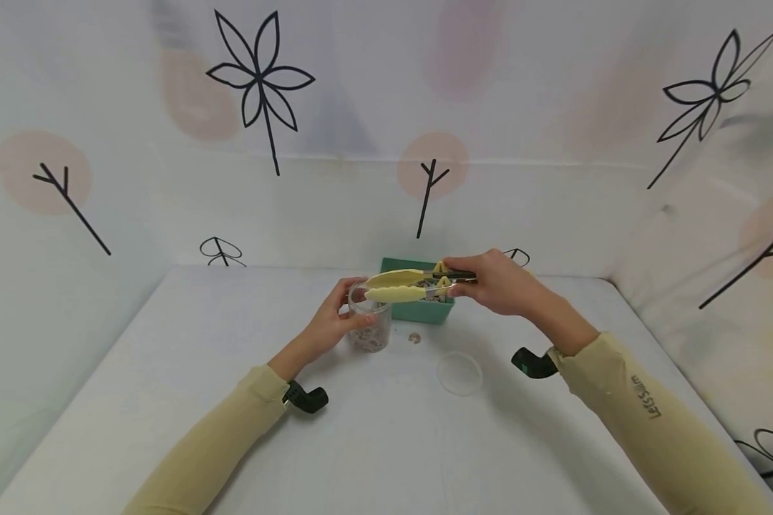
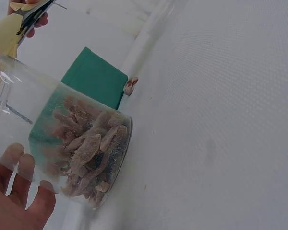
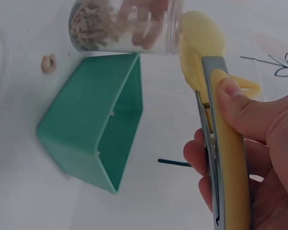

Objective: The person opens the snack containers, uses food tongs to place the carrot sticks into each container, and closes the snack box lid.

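My left hand [image 1: 335, 315] grips a clear jar [image 1: 380, 315] around its side. Brown, dusty-looking dried pieces [image 2: 91, 153] fill the lower part of the jar. In my right hand [image 1: 502, 281] is a pair of yellow tongs [image 1: 396, 294] with metal arms. Their tips are over the jar's open mouth in the head view. Whether anything is between the tips cannot be seen. Behind and right of the jar stands a green rectangular box [image 3: 81, 100], with some pieces in it in the head view.
One curled brown piece [image 3: 49, 63] lies on the white table [image 1: 373, 443] in front of the green box. A round translucent lid [image 1: 459, 373] lies flat nearer to me, to the right. A patterned cloth [image 1: 361, 207] hangs behind the table.
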`<state>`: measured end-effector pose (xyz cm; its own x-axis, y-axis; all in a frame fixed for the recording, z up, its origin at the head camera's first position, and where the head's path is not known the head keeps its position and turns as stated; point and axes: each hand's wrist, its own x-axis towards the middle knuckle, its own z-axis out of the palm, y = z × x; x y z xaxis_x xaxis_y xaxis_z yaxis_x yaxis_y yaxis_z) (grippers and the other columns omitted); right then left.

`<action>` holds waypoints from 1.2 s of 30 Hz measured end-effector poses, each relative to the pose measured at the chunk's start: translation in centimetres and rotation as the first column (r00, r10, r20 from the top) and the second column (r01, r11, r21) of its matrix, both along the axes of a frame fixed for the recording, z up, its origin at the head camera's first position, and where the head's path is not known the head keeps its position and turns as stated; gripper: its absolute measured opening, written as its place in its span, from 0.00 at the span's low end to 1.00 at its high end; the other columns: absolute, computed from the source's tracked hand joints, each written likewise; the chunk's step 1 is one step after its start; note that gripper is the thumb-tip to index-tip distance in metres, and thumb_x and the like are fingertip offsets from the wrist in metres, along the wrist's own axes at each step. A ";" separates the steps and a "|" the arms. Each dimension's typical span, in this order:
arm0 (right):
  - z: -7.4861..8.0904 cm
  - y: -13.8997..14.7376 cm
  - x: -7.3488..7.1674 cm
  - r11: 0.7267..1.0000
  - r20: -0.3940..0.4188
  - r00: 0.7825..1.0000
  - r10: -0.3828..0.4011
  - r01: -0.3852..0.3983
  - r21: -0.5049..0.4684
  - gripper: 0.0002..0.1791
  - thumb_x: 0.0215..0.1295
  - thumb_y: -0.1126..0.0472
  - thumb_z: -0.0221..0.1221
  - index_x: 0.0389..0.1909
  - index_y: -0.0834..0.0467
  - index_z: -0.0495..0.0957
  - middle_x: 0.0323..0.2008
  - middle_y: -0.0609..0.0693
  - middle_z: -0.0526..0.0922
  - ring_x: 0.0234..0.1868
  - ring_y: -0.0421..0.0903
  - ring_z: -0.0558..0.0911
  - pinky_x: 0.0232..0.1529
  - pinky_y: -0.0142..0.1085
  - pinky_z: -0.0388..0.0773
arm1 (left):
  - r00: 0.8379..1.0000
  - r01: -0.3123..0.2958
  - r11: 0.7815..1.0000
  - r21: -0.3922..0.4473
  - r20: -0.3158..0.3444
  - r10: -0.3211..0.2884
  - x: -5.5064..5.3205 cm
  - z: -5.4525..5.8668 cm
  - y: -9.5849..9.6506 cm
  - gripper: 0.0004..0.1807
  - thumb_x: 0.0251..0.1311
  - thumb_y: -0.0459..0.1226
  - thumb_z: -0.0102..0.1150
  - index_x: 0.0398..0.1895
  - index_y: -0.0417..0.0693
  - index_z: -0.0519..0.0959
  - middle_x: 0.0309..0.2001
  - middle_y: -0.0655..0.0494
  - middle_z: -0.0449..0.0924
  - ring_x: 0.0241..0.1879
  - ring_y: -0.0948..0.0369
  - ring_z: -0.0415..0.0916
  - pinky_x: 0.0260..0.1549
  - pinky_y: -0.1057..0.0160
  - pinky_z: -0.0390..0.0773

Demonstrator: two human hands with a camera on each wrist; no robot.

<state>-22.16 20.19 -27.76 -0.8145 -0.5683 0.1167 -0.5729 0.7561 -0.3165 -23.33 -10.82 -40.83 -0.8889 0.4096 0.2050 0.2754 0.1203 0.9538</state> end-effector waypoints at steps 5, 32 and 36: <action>0.0 0.1 0.0 1.000 0.007 1.000 -0.003 0.003 0.001 0.33 0.65 0.57 0.67 0.68 0.64 0.70 0.57 0.61 0.81 0.42 0.47 0.81 0.44 0.45 0.78 | 1.000 -0.003 1.000 -0.005 0.002 0.003 -0.1 -0.1 0.0 0.36 0.64 0.35 0.66 0.72 0.53 0.60 0.64 0.46 0.67 0.64 0.48 0.64 0.62 0.44 0.68; -0.9 2.7 -3.6 0.949 0.063 0.970 -0.234 0.214 0.231 0.38 0.66 0.54 0.66 0.74 0.57 0.64 0.57 0.63 0.80 0.42 0.52 0.81 0.37 0.45 0.77 | 1.000 -0.005 1.000 -0.006 0.005 0.005 -0.1 0.0 0.1 0.37 0.63 0.34 0.67 0.73 0.51 0.60 0.66 0.40 0.65 0.67 0.47 0.62 0.62 0.43 0.66; -1.0 2.1 -4.1 0.928 0.057 0.974 -0.220 0.191 0.320 0.38 0.65 0.52 0.66 0.74 0.54 0.64 0.59 0.62 0.79 0.47 0.55 0.82 0.38 0.47 0.78 | 1.000 -0.003 1.000 -0.002 0.007 0.003 -0.1 0.0 0.1 0.38 0.63 0.34 0.66 0.73 0.51 0.59 0.66 0.39 0.65 0.67 0.46 0.62 0.62 0.42 0.67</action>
<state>-26.24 22.30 -28.74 -0.9159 -0.3837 -0.1178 -0.3750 0.9227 -0.0900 -23.40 -10.75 -40.79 -0.8915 0.4073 0.1984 0.2687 0.1228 0.9554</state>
